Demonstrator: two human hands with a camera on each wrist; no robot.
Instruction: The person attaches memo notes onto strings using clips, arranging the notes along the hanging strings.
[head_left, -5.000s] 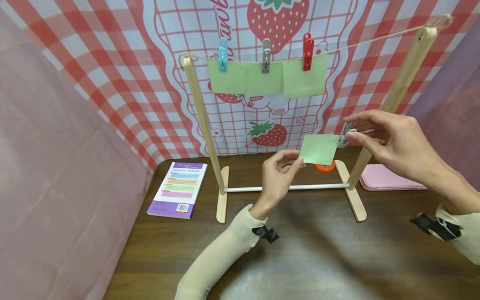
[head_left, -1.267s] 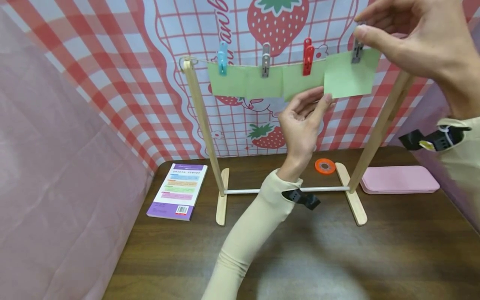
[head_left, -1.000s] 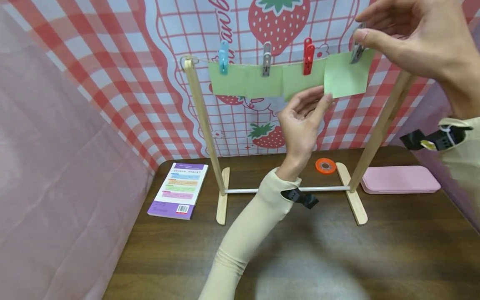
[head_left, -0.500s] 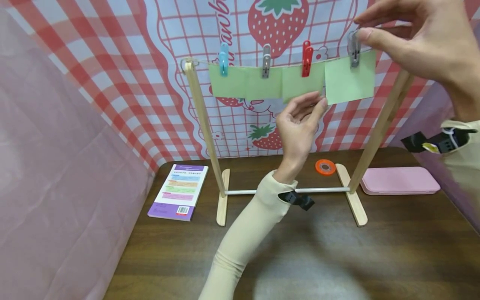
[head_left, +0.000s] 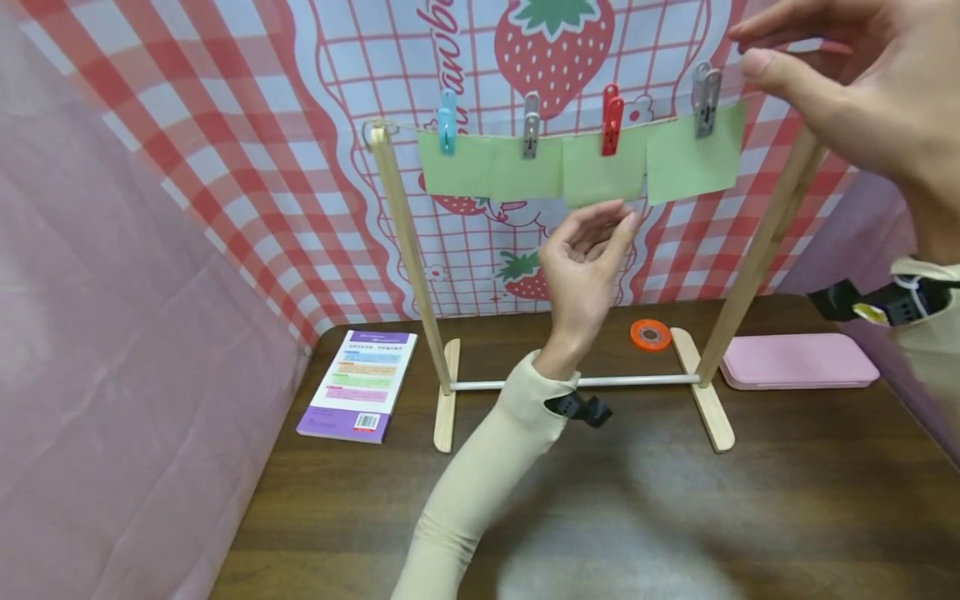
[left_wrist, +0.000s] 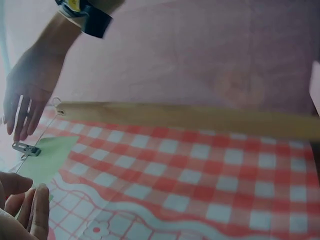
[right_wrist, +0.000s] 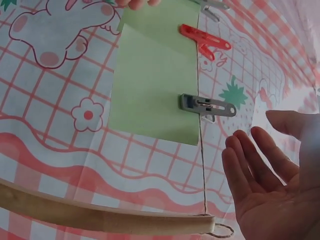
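Four pale green paper squares hang in a row from a string [right_wrist: 203,170] tied between two wooden posts. The rightmost square [head_left: 693,171] is held up by a grey clothespin [head_left: 707,100], which stands on the string. My right hand [head_left: 877,108] is just right of that clothespin, fingers apart and holding nothing; the right wrist view shows a gap between them. My left hand [head_left: 585,262] is below the third green square [head_left: 603,171], its fingers loosely bent with nothing between them. A red clothespin [head_left: 612,121], another grey clothespin [head_left: 531,125] and a light blue clothespin [head_left: 447,123] hold the other squares.
The left post [head_left: 401,242] and right post [head_left: 765,250] stand on feet joined by a white rod [head_left: 637,381]. On the brown table [head_left: 637,517] lie a book [head_left: 360,383], an orange disc [head_left: 650,335] and a pink case [head_left: 801,361]. A strawberry-print cloth [head_left: 555,58] hangs behind.
The rightmost square and its grey clothespin went from my hands up onto the string. My right hand has let go of the clothespin; my left has released the paper and moved down and left.
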